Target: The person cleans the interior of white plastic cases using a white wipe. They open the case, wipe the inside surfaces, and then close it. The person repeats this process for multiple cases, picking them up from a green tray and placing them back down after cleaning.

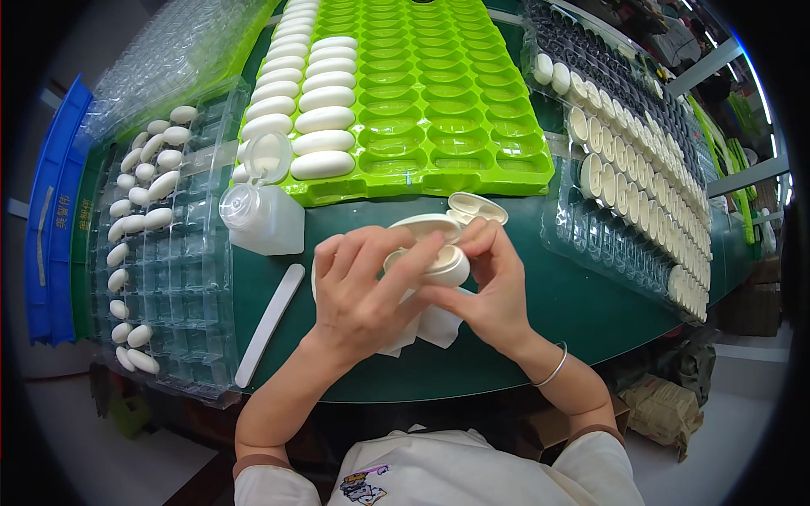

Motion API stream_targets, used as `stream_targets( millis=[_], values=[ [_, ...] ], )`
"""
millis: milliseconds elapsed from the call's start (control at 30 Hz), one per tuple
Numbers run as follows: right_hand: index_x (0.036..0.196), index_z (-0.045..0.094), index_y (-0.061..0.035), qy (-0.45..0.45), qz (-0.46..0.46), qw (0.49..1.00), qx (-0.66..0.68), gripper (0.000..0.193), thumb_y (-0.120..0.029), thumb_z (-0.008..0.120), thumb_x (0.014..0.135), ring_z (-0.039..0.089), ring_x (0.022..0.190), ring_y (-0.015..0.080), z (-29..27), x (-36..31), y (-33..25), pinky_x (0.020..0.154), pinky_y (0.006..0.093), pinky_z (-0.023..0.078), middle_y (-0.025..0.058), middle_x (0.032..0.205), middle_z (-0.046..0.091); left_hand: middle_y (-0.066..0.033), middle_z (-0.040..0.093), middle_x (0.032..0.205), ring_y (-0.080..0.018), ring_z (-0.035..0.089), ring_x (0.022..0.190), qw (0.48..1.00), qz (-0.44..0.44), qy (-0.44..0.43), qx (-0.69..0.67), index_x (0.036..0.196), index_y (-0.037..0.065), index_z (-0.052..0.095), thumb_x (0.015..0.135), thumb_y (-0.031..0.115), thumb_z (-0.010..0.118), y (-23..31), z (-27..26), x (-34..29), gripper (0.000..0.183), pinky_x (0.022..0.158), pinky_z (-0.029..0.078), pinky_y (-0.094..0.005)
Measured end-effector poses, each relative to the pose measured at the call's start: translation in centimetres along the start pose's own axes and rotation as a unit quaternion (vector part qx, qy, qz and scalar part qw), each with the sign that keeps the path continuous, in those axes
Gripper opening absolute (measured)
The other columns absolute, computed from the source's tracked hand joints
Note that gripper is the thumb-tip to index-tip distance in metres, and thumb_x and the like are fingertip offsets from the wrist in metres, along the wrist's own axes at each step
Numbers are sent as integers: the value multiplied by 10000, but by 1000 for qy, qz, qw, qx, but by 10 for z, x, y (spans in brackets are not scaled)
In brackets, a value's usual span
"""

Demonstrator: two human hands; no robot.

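Observation:
My left hand point(364, 291) and my right hand point(488, 291) meet over the green table, both closed around a small white oval case point(442, 263) with its hinged lid point(477, 207) flipped up. The left thumb and forefinger press on the case's top. A white cloth point(439, 327) hangs beneath my hands. A silver bangle point(553, 368) circles my right wrist.
A bright green tray point(456, 101) partly filled with white oval pieces lies ahead. A clear tray point(181, 270) with white ovals is on the left, and a clear tray point(624, 219) with rows of round white caps on the right. A clear square bottle point(263, 218) and a white file stick point(270, 325) lie near my left hand.

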State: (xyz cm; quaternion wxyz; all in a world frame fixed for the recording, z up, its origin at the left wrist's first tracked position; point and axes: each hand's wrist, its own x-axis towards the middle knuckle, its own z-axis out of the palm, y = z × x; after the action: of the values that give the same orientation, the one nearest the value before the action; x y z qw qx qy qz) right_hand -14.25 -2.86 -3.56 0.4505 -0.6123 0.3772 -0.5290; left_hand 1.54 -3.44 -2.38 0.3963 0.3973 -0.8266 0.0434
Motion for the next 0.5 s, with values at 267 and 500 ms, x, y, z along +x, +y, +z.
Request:
stream_targets(
  millis=[267, 500],
  values=[
    [1177, 354, -22, -31, 146, 957, 249, 609, -131, 717, 701, 449, 1035, 193, 4, -1, -3, 789, 316, 465, 92, 1138, 400, -78, 578, 943, -165, 592, 853, 753, -368, 21, -545, 1031, 29, 484, 633, 63, 759, 13, -4, -2, 485, 731, 499, -285],
    [1142, 427, 8, -53, 177, 934, 305, 441, -24, 631, 753, 542, 947, 204, 0, 1, -4, 704, 328, 513, 99, 1086, 494, -69, 569, 912, -158, 580, 829, 762, -381, 53, -520, 1057, 3, 474, 641, 167, 764, 12, 3, -8, 532, 735, 477, -285]
  ],
)
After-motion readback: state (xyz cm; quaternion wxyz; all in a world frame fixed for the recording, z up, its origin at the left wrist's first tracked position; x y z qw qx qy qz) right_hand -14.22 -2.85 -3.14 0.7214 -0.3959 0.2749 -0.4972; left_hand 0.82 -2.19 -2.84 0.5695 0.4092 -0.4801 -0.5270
